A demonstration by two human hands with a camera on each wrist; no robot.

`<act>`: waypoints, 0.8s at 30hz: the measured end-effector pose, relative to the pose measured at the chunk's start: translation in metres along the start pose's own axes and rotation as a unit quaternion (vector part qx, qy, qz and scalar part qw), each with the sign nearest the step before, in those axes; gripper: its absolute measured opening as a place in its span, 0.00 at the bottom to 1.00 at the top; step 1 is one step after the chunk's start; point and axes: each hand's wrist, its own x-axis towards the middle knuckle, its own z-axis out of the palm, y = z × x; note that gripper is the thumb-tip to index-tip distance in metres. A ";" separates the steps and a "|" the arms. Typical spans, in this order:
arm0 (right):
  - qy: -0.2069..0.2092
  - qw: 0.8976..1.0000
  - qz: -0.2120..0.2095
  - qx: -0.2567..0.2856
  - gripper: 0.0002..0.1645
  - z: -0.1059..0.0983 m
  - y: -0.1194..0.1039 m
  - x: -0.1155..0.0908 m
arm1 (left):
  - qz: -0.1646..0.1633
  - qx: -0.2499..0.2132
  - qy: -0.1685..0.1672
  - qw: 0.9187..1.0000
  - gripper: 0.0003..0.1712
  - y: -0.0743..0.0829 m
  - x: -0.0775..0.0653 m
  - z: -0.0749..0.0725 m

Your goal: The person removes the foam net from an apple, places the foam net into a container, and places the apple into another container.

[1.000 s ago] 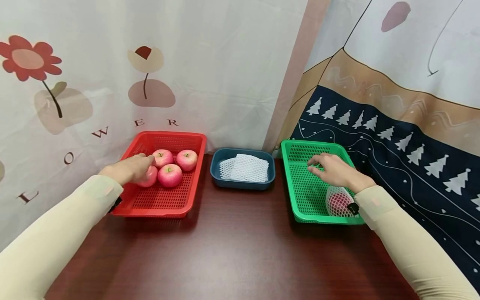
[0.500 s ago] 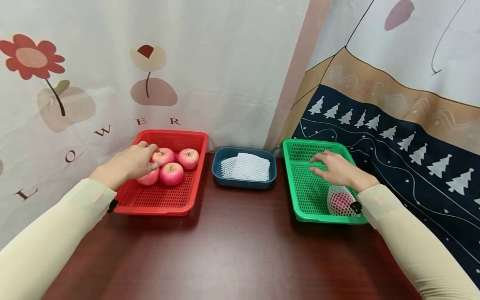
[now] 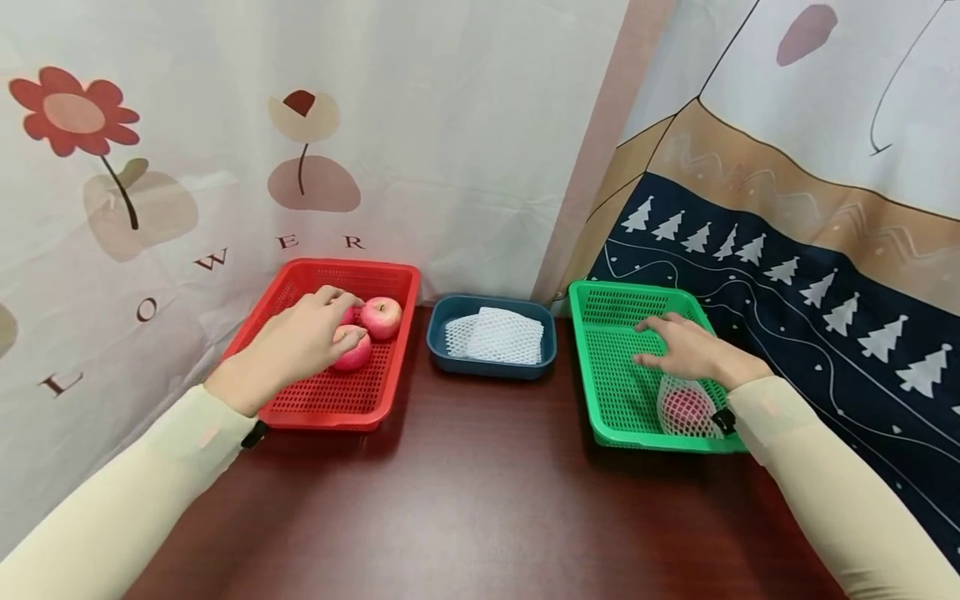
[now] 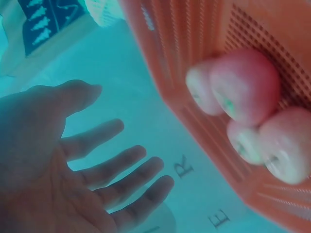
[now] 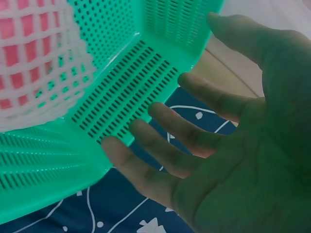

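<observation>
My left hand [image 3: 296,340] hovers over the red basket [image 3: 405,333], its fingers spread and holding nothing. Under it lie several pink-red apples [image 3: 381,317], partly covered by the hand in the head view. In the left wrist view the palm [image 4: 39,179] faces the camera, with the group of apples [image 4: 245,87] apart from the fingers. On the other side, my right hand [image 3: 686,348] is held with loose, spread fingers over the green basket [image 3: 607,392]. An apple in a white foam net [image 3: 684,408] lies in that basket's near right corner, below the wrist.
Between the baskets stands a small dark blue tray [image 3: 491,372] with white foam nets [image 3: 506,335] in it. All three sit on a dark red-brown table [image 3: 465,500]. Printed curtains [image 3: 465,167] hang close behind them.
My left hand has moved right across the red basket, from the left apple to above the others. The right hand stays over the green basket. The head view has shifted slightly.
</observation>
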 end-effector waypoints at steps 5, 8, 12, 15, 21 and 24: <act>-0.024 1.000 0.009 0.000 0.46 0.003 0.005 -0.006 | 0.008 -0.003 0.006 1.000 0.41 0.021 -0.004 0.005; -0.041 0.999 0.014 0.001 0.49 0.004 0.007 -0.009 | 0.026 -0.008 0.023 0.999 0.41 0.031 -0.004 0.010; -0.069 0.997 0.024 0.002 0.52 0.006 0.008 -0.012 | 0.058 -0.015 0.048 0.997 0.35 0.044 -0.001 0.018; -0.087 0.996 0.032 0.006 0.54 0.007 0.009 -0.013 | 0.074 -0.015 0.060 0.995 0.31 0.055 -0.001 0.024; -0.103 0.994 0.039 0.005 0.56 0.010 0.011 -0.016 | 0.090 -0.021 0.076 0.993 0.30 0.078 -0.001 0.040; -0.111 0.993 0.045 0.002 0.56 0.011 0.011 -0.019 | 0.103 -0.030 0.083 0.991 0.29 0.089 0.001 0.048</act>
